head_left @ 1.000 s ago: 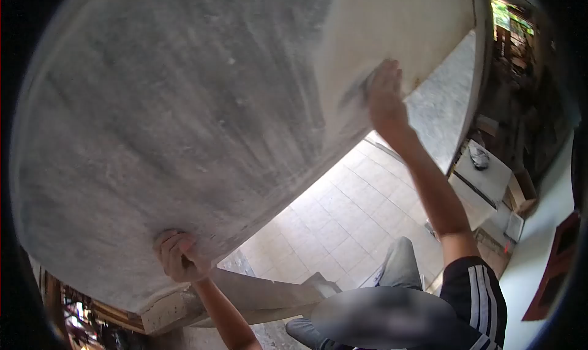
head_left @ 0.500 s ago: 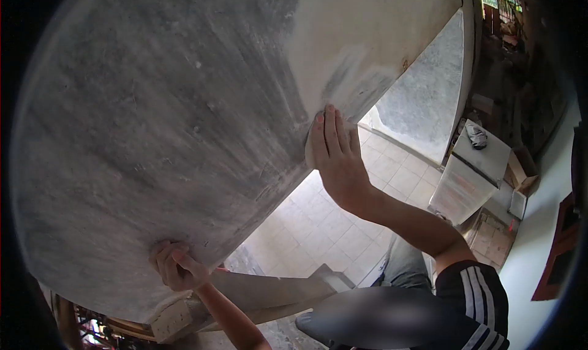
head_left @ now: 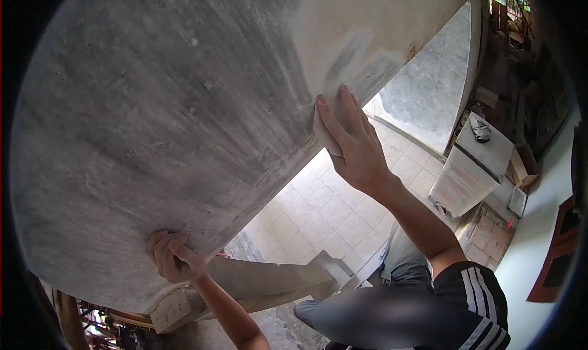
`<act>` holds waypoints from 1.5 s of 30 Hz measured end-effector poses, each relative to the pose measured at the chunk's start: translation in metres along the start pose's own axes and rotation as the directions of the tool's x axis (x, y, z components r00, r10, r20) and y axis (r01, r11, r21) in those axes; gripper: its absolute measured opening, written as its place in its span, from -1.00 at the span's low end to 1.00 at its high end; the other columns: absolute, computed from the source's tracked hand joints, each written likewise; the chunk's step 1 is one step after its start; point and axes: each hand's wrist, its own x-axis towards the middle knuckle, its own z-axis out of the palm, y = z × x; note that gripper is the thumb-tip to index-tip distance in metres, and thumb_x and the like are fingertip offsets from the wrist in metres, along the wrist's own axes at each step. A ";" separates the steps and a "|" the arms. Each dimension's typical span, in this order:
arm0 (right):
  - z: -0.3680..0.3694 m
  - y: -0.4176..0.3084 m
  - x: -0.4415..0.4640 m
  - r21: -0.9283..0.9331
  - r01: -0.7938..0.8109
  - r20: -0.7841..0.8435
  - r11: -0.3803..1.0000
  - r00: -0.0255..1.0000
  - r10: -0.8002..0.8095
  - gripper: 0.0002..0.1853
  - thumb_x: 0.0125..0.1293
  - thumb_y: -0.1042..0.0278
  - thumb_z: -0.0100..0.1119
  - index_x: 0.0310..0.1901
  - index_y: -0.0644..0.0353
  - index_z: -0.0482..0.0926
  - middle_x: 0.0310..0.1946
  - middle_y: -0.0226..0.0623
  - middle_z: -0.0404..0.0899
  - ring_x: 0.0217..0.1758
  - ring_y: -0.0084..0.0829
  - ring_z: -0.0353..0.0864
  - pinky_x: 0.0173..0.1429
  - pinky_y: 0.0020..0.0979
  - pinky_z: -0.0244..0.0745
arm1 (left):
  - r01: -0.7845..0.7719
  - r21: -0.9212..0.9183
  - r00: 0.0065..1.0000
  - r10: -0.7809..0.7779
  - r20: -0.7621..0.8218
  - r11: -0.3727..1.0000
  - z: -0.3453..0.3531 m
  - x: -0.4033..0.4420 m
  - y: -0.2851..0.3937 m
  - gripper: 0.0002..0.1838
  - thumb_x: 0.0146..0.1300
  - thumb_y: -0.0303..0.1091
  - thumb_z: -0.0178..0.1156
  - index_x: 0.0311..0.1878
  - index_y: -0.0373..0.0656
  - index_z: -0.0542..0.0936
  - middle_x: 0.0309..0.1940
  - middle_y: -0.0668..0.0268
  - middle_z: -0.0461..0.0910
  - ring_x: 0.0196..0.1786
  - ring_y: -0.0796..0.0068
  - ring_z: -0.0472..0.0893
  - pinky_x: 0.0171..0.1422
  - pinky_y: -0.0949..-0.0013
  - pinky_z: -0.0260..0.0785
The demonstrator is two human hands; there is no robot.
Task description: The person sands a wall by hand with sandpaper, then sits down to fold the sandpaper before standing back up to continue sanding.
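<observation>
A broad grey surface with a plaster-like finish (head_left: 153, 105) fills the upper left, with a paler beige patch (head_left: 392, 19) toward its top right. My right hand (head_left: 358, 145) lies near its slanted lower edge, fingers stretched forward and bent over a thin pale pad (head_left: 324, 129), perhaps folded sandpaper, pressed to the surface. The pad's underside is hidden. Lower left, my left hand (head_left: 174, 258) rests against the same surface with its fingers curled in and thumb folded over. Nothing shows in it.
Below the slanted edge is a tiled floor (head_left: 331, 212). A concrete ledge (head_left: 263, 279) runs under my left forearm. At right stand a white box-like cabinet (head_left: 468, 172) with a crumpled grey item (head_left: 480, 129) on top, and cardboard (head_left: 488, 235) beside a pale wall (head_left: 533, 227).
My right hand and the pad have moved slightly up and right along the edge, and its fingers have spread. My left hand stays nearly in place. The view has shifted a little.
</observation>
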 end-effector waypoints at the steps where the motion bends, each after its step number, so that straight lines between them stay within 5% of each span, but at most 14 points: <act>1: 0.000 0.001 -0.002 0.023 -0.006 -0.019 1.000 1.000 0.006 -0.31 0.29 0.42 0.19 0.44 -0.09 0.21 0.44 0.24 -0.02 0.47 0.24 0.09 0.42 0.05 0.20 | 0.010 0.005 1.000 -0.010 -0.011 1.000 0.001 -0.003 -0.003 -0.64 0.37 -0.36 0.02 -0.58 -0.18 0.57 -0.59 0.31 0.56 -0.27 0.22 0.58 -0.09 0.13 0.42; 8: 0.023 0.020 -0.009 0.050 0.103 -0.188 0.993 0.978 -0.091 -0.45 0.32 0.42 0.19 0.35 -0.15 0.41 0.43 0.13 0.07 0.45 0.14 0.16 0.39 0.01 0.23 | -0.014 0.001 1.000 0.014 -0.017 1.000 0.001 0.001 -0.001 -0.60 0.39 -0.34 0.02 -0.61 -0.19 0.56 -0.59 0.30 0.57 -0.28 0.24 0.59 -0.08 0.13 0.42; 14: 0.033 0.041 -0.013 0.220 -0.084 -0.245 0.972 0.960 0.138 -0.45 0.39 0.33 0.09 0.41 -0.08 0.30 0.45 0.28 -0.08 0.47 0.25 0.05 0.44 0.09 0.07 | 0.031 0.035 0.999 -0.030 -0.012 0.999 0.001 -0.003 -0.001 -0.62 0.36 -0.37 0.00 -0.61 -0.19 0.56 -0.59 0.30 0.57 -0.27 0.23 0.59 -0.07 0.15 0.43; 17: 0.029 0.025 -0.010 0.105 -0.232 -0.111 0.967 0.964 0.243 -0.46 0.46 0.24 0.01 0.44 0.00 0.25 0.46 0.34 -0.17 0.51 0.26 -0.07 0.48 0.04 0.00 | 0.041 0.022 0.999 -0.041 -0.009 0.999 0.002 -0.003 -0.001 -0.63 0.35 -0.39 -0.01 -0.61 -0.19 0.55 -0.59 0.30 0.57 -0.25 0.23 0.59 -0.07 0.14 0.43; 18: 0.029 0.028 -0.013 0.273 -0.171 -0.131 0.947 0.968 0.213 -0.43 0.46 0.14 0.01 0.45 0.02 0.22 0.47 0.33 -0.22 0.55 0.27 -0.24 0.51 0.05 -0.11 | 0.039 0.009 0.999 -0.039 -0.009 0.999 0.003 -0.002 0.000 -0.63 0.35 -0.39 -0.01 -0.61 -0.19 0.55 -0.59 0.30 0.57 -0.25 0.22 0.59 -0.08 0.13 0.43; 23: 0.049 0.053 -0.017 0.483 -0.186 -0.162 0.856 0.942 0.296 -0.32 0.36 -0.02 0.15 0.42 0.11 0.26 0.42 0.26 -0.07 0.50 0.21 -0.15 0.53 -0.01 -0.15 | 0.059 -0.003 0.998 -0.059 -0.021 0.998 0.004 0.001 0.004 -0.63 0.34 -0.41 -0.02 -0.62 -0.21 0.55 -0.60 0.31 0.55 -0.25 0.21 0.58 -0.08 0.12 0.43; 27: 0.050 0.040 0.000 0.545 -0.240 -0.337 0.803 0.814 0.472 -0.20 0.26 0.06 0.33 0.40 0.21 0.15 0.32 0.18 0.07 0.46 -0.03 -0.07 0.51 -0.10 -0.03 | 0.060 0.006 0.998 -0.060 -0.016 0.998 0.003 0.000 0.003 -0.63 0.35 -0.39 0.00 -0.62 -0.20 0.55 -0.61 0.31 0.54 -0.27 0.21 0.57 -0.10 0.12 0.41; 30: 0.062 0.041 0.002 0.642 -0.355 -0.403 0.680 0.598 0.693 -0.08 0.13 0.07 0.48 0.35 0.23 0.08 0.18 0.10 0.27 0.36 -0.14 0.17 0.38 -0.18 0.24 | 0.026 0.018 0.999 -0.025 -0.022 1.000 0.003 0.004 0.003 -0.63 0.35 -0.37 0.02 -0.62 -0.21 0.55 -0.61 0.31 0.54 -0.27 0.21 0.56 -0.11 0.12 0.41; 33: 0.053 0.048 -0.001 0.901 -0.365 0.045 0.233 0.614 0.788 -0.03 0.04 0.00 0.54 0.30 0.24 0.08 0.09 0.00 0.36 0.18 -0.24 0.39 0.11 -0.27 0.50 | 0.021 0.028 1.000 -0.021 -0.022 0.999 0.003 0.003 0.003 -0.62 0.36 -0.37 0.02 -0.61 -0.21 0.55 -0.61 0.31 0.54 -0.27 0.21 0.56 -0.11 0.12 0.40; 34: 0.056 0.050 -0.001 0.864 -0.392 -0.015 0.316 0.607 0.795 -0.19 0.08 -0.09 0.49 0.15 0.27 0.27 -0.04 -0.12 0.47 -0.09 -0.36 0.55 -0.15 -0.39 0.56 | 0.041 0.035 0.999 -0.040 -0.022 0.999 0.003 0.001 0.003 -0.62 0.37 -0.37 0.01 -0.61 -0.21 0.55 -0.61 0.31 0.54 -0.28 0.21 0.57 -0.11 0.13 0.40; 37: 0.041 0.065 0.000 0.724 -0.650 0.291 0.232 0.592 0.751 -0.30 0.10 -0.21 0.43 -0.03 0.28 0.43 -0.21 -0.16 0.54 -0.20 -0.41 0.57 -0.19 -0.41 0.53 | 0.034 0.028 0.999 -0.033 -0.028 0.999 0.004 -0.004 -0.001 -0.60 0.39 -0.35 0.00 -0.62 -0.20 0.54 -0.61 0.31 0.54 -0.27 0.23 0.57 -0.11 0.13 0.40; 41: 0.027 0.061 -0.003 0.508 -0.579 0.044 0.637 0.757 0.652 -0.35 0.07 -0.21 0.43 -0.18 0.30 0.50 -0.36 -0.11 0.60 -0.30 -0.41 0.61 -0.25 -0.42 0.51 | -0.001 0.018 1.000 0.002 -0.011 1.000 0.002 -0.001 -0.003 -0.58 0.40 -0.33 0.00 -0.63 -0.19 0.53 -0.60 0.33 0.54 -0.28 0.23 0.57 -0.12 0.13 0.40; 43: 0.020 0.064 0.008 0.564 -0.417 -0.131 0.713 0.807 0.576 -0.42 0.01 -0.06 0.52 -0.25 0.29 0.47 -0.41 -0.07 0.60 -0.37 -0.24 0.64 -0.27 -0.29 0.54 | 0.001 0.025 1.000 -0.001 -0.007 1.000 0.002 0.001 0.001 -0.58 0.40 -0.33 0.00 -0.63 -0.19 0.52 -0.61 0.33 0.53 -0.29 0.23 0.57 -0.13 0.13 0.39; 45: 0.004 0.079 0.026 0.416 -0.377 -0.170 0.828 0.862 0.477 -0.33 -0.06 -0.14 0.52 -0.15 0.29 0.50 -0.29 0.03 0.64 -0.27 -0.20 0.71 -0.23 -0.28 0.60 | 0.006 0.038 1.000 -0.005 -0.019 0.999 0.003 0.004 0.004 -0.58 0.40 -0.34 0.00 -0.64 -0.18 0.51 -0.61 0.33 0.53 -0.30 0.23 0.57 -0.13 0.13 0.38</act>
